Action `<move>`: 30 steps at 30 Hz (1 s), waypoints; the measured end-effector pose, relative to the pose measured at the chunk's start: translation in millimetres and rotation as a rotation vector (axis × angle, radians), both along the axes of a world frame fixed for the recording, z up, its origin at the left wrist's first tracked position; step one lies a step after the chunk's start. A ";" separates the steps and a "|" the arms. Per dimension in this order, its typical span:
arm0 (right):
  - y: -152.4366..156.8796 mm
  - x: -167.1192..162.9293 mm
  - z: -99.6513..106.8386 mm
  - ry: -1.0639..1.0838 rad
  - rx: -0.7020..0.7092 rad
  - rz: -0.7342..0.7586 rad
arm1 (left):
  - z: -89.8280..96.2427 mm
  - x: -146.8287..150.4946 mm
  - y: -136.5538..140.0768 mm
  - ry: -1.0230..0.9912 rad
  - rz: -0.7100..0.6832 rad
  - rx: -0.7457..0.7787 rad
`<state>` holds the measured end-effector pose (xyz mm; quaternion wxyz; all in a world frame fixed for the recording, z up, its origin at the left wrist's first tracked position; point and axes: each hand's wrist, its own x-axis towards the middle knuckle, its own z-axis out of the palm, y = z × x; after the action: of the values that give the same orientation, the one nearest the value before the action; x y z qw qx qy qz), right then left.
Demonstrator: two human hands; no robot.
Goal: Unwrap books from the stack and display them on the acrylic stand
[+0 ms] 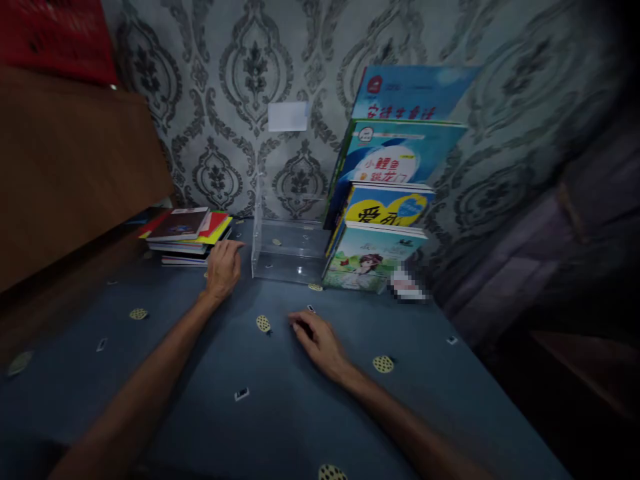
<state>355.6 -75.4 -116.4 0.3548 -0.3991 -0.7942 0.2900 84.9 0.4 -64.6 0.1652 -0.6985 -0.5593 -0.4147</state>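
Observation:
My left hand [223, 270] is beside the right edge of a stack of books [183, 237], its back towards me and a finger stretched to the right. Some of its fingers are hidden, and whether it touches the stack I cannot tell. Low over the blue table, my right hand [323, 343] has loosely bent fingers, a gap between thumb and forefinger, and nothing visible in it. Between and beyond the hands stands a clear plastic book rack [287, 270], its left part bare. Several picture books [373, 257] stand upright in tiers in its right part.
A patterned cloth [200, 387] covers the table. To the left is a brown box-like piece [75, 160] with a red item [60, 40] on top. Patterned wallpaper [255, 60] rises behind. A blurred small object [410, 285] lies right of the rack, near the table's right edge.

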 end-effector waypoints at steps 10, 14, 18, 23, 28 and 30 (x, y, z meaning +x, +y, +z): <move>-1.7 1.1 5.9 -0.022 0.049 0.038 | 41.2 -91.9 16.1 0.106 0.514 -0.326; -1.0 2.2 5.3 -0.029 0.044 0.047 | 53.1 -117.6 20.1 0.222 0.541 -0.661; -1.8 3.0 7.5 -0.029 0.041 0.062 | 48.9 -127.5 13.8 0.355 0.515 -0.686; -2.4 2.2 9.6 -0.038 0.025 0.058 | 50.9 -133.4 9.2 0.438 0.459 -0.657; -2.2 2.8 9.0 -0.046 0.028 0.062 | 63.1 -135.9 6.8 0.494 0.449 -0.663; -1.9 3.4 8.0 -0.042 0.031 0.065 | 64.9 -134.4 2.2 0.538 0.450 -0.656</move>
<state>359.0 -77.3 -108.4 0.3344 -0.3735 -0.8185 0.2807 -49.5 2.7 0.4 0.1605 -0.6578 -0.7354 0.0251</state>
